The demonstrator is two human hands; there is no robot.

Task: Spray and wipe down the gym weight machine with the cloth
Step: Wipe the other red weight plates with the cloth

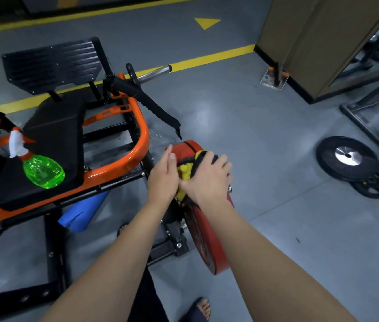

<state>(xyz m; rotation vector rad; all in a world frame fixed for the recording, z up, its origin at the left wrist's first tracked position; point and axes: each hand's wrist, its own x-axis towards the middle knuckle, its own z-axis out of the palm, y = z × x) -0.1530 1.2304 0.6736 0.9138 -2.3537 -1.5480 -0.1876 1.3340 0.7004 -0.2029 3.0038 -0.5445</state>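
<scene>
You are working at the weight machine [137, 145], bending over the red plate [209, 240] that is standing on edge at its near right side. That plate is the main risk: if you are pushing sideways against it, it may be turning or rocking on its mount, and your sandalled foot [201, 309] is sitting just below. The spray bottle [43, 171] is lying on its side on the black seat surface [51, 135], well apart from your hands; it could be leaking there, or rolling off if the frame gets jolted. The cloth [185, 173] is bunching on the plate's top rim, so it is probably covering little area and may be slipping. Your right hand [203, 180] is gripping it, fingers [223, 162] curling over the bundle. Your left hand [162, 177] is holding nothing, its straight fingers [168, 156] lying against the rim beside the cloth and risking a pinch.
</scene>
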